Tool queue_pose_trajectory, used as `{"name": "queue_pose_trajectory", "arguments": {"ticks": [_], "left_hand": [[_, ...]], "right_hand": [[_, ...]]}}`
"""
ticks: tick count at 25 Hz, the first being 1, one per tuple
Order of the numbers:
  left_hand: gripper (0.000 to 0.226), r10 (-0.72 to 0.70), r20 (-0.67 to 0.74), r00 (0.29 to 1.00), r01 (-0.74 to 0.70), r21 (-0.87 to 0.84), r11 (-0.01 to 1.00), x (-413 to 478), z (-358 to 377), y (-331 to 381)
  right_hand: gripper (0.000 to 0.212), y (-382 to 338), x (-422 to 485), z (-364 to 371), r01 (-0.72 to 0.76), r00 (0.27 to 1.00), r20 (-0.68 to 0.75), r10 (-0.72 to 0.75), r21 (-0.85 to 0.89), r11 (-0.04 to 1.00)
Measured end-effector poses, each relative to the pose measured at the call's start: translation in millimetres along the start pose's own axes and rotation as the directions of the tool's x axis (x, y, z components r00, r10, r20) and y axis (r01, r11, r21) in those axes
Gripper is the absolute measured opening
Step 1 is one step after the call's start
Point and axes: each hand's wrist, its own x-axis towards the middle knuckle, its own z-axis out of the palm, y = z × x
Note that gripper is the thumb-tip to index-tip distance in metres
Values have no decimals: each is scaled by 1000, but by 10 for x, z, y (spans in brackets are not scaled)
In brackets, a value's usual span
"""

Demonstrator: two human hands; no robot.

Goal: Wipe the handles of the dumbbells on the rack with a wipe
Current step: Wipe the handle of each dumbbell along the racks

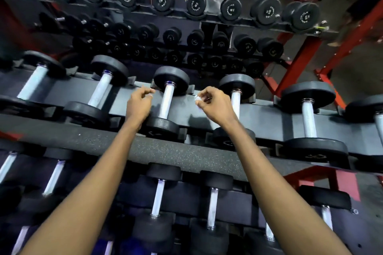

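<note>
Above the rack [182, 109], curled right hand [212, 103] pinches wipe [198, 99].

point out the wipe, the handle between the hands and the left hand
wipe [197, 98]: head view, its white crumpled tip
handle between the hands [167, 101]: head view, mid shaft
left hand [138, 105]: head view, back of the hand

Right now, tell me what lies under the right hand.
The right hand, pinching a small white wipe, hovers over the rack rail beside a dumbbell handle. The wrist covers that handle's lower part and part of its near head.
</note>
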Motion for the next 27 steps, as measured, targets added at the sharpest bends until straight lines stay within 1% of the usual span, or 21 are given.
{"name": "queue_pose_trajectory", "arguments": {"ticks": [1, 2, 4, 7, 9, 11, 13, 15, 17, 19, 22, 24, 26, 27], "left_hand": [[27, -14, 33, 999, 14, 28, 1000, 81, -16, -128], [29, 3, 71, 997, -8, 72, 997, 150, -26, -229], [37, 92, 153, 984, -119, 181, 976, 306, -19, -419], [47, 189, 254, 948, -279, 389, 878, 466, -18, -650], [47, 261, 275, 925, -366, 462, 808, 479, -32, -755], [46, 340, 285, 896, -442, 511, 738, 484, -61, -805], [47, 380, 307, 873, -488, 541, 685, 518, -85, -818], [47, 385, 322, 865, -502, 546, 671, 551, -94, -829], [48, 412, 314, 856, -517, 546, 659, 552, -84, -864], [48, 435, 312, 845, -534, 543, 648, 556, -78, -891], [48, 455, 318, 832, -553, 539, 635, 568, -75, -902], [47, 458, 315, 832, -554, 524, 646, 571, -71, -908], [46, 468, 306, 829, -557, 516, 650, 564, -68, -917], [45, 473, 302, 828, -559, 512, 652, 561, -67, -918]], "right_hand": [[11, -56, 11, 111, 33, 999, 36, -33, -21, 999], [10, -114, 23, 225, 66, 995, 71, -63, -34, 997], [10, -194, 64, 430, 117, 985, 137, -109, -47, 992], [15, -242, 142, 656, 146, 970, 209, -125, -84, 986], [15, -258, 185, 748, 167, 964, 232, -134, -128, 978], [14, -278, 215, 802, 179, 965, 224, -139, -168, 969], [14, -320, 231, 823, 201, 958, 240, -154, -185, 962], [13, -420, 249, 844, 252, 932, 309, -188, -181, 951], [14, -509, 278, 871, 325, 885, 407, -227, -190, 926], [15, -546, 321, 879, 357, 853, 473, -220, -220, 908], [15, -537, 342, 859, 309, 869, 468, -163, -256, 916], [13, -506, 315, 867, 289, 884, 440, -160, -245, 925], [9, -443, 254, 923, 243, 922, 354, -154, -221, 944], [6, -399, 218, 953, 175, 950, 293, -112, -196, 965]]}}
